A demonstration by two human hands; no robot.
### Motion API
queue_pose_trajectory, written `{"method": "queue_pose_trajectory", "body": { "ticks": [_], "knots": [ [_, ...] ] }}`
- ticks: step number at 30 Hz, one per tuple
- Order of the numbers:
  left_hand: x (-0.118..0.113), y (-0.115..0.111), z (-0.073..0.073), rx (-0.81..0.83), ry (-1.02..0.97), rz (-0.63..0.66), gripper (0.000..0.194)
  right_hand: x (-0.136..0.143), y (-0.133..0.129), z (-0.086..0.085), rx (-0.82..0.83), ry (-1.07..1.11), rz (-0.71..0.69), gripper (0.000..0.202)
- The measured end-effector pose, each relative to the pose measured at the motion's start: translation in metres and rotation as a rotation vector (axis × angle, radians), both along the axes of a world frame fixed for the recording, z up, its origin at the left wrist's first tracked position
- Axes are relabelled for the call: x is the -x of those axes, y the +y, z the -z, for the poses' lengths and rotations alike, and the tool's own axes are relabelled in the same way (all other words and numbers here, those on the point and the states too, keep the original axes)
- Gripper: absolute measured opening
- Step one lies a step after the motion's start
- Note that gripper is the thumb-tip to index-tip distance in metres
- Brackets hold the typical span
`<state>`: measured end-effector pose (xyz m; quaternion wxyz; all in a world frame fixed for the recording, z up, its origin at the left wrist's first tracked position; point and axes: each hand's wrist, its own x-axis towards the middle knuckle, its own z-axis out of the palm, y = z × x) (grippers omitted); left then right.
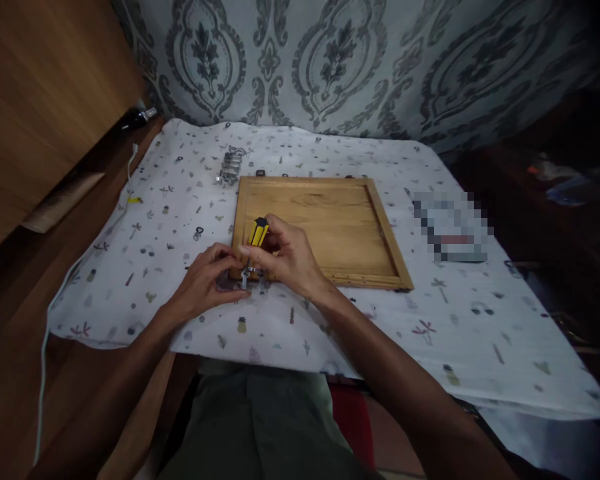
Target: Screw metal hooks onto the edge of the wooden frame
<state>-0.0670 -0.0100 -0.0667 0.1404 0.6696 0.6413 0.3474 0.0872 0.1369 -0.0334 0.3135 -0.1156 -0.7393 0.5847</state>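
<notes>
My right hand (293,253) grips a yellow and black screwdriver (259,232) by its handle. The tool stands tilted, its tip pointing down at a metal hinge (245,277) on the near left corner of a wooden panel with a raised frame (320,227). My left hand (207,280) is curled about that hinge, fingers on its far side and thumb at its near end. The panel lies flat on the table. Where the screwdriver's tip meets the hinge is too small to make out.
Several metal hinges (231,163) lie in a row behind the panel's far left corner. A blurred-out flat item (453,230) rests at the right on the patterned tablecloth (300,340). A white cable (63,293) runs along the left edge, beside a wooden cabinet (45,87).
</notes>
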Motion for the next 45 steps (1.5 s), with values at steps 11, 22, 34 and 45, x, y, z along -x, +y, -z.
{"method": "queue_pose_trajectory", "body": {
  "ticks": [11,22,34,45],
  "knots": [
    [0.0,0.0,0.002,0.008,-0.032,-0.002,0.034,-0.003,0.004,-0.006,0.035,0.036,-0.15,0.039],
    [0.001,0.0,0.001,0.007,0.01,0.005,0.033,-0.004,-0.005,-0.006,-0.015,0.034,-0.019,0.046],
    [0.001,-0.001,-0.001,0.041,0.006,0.003,0.034,-0.008,-0.001,-0.009,-0.076,0.032,0.044,0.044],
    [0.001,-0.001,-0.003,0.049,0.004,0.018,0.035,-0.006,0.0,-0.003,-0.123,-0.006,0.013,0.041]
  ]
}}
